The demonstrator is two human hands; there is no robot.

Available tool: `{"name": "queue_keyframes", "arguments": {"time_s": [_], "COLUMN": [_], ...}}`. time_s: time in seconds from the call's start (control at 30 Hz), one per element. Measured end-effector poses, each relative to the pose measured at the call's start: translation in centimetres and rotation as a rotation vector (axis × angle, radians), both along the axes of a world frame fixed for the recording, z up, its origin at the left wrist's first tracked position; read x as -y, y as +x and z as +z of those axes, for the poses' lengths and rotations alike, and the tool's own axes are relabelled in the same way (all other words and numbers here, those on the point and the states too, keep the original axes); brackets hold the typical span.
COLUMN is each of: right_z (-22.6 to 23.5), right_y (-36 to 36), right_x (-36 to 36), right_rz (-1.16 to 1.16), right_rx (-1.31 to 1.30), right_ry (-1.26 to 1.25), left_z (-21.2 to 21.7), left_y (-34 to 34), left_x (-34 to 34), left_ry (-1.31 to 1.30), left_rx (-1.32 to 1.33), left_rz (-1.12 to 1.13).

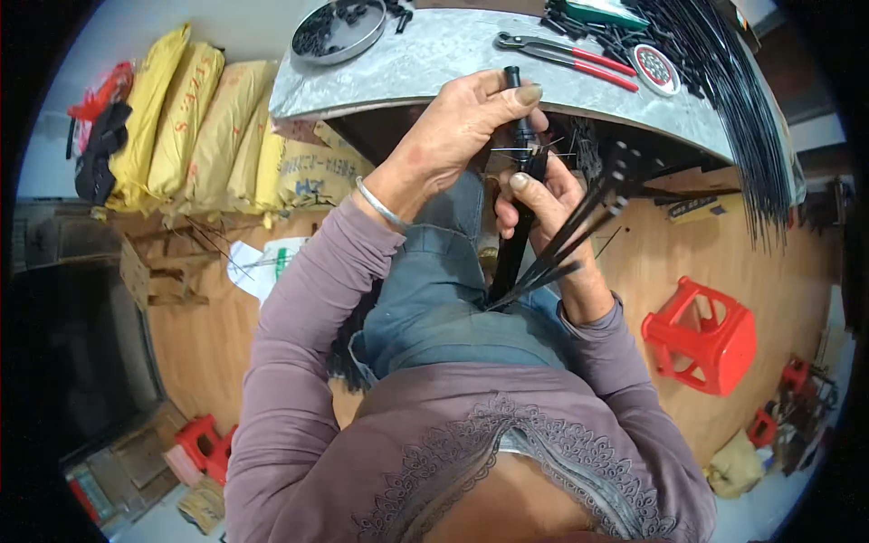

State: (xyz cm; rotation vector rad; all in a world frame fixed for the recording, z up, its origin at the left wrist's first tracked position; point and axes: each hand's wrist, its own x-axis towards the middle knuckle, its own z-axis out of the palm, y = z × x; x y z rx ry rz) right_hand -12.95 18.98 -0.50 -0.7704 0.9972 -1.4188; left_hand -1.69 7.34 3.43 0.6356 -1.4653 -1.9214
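Head view: left hand point(471, 119) clamped on top of black tube point(513, 78) at upper centre, right hand point(550, 197) clamped lower on it, black rods point(556, 259) fanning rightward, red and blue printing on yellow sacks point(219, 127) upper left, red-handled pliers point(605, 61) on grey table point(425, 56) upper right.

Shiny black tube point(512, 83) in my fingers point(520, 97), matt cloth on my sleeve point(303, 299)!
And look at it: the tube smooth and glossy, plastic by its look; the thin rods point(579, 224) dark with a dull gleam; my jeans point(430, 262) rougher denim, my bracelet point(378, 204) polished metal. Up top, smooth marbled tabletop point(425, 63), shiny metal tray point(348, 38), pliers point(584, 67) of metal with red plastic-looking grips; below, a glossy plastic stool point(729, 348) on smooth wood-look floor point(625, 339).
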Motion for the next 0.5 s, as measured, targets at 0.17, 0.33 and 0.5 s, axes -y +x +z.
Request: {"name": "queue_keyframes", "arguments": {"time_s": [0.17,0.33,0.5], "right_z": [0.4,0.4,0.6], "right_y": [0.6,1.1,1.5], "right_x": [0.3,0.4,0.6], "right_rz": [0.047,0.039,0.014], "right_rx": [0.016,0.039,0.008], "right_ry": [0.072,0.055,0.070], "left_z": [-0.6,-1.3,-1.9], "left_y": [1.0,2.2,2.6], "left_x": [0.4,0.6,0.6], "left_ry": [-0.007,0.117,0.127], "left_rx": [-0.057,-0.127,-0.214], "left_rz": [0.004,-0.137,-0.127]}}
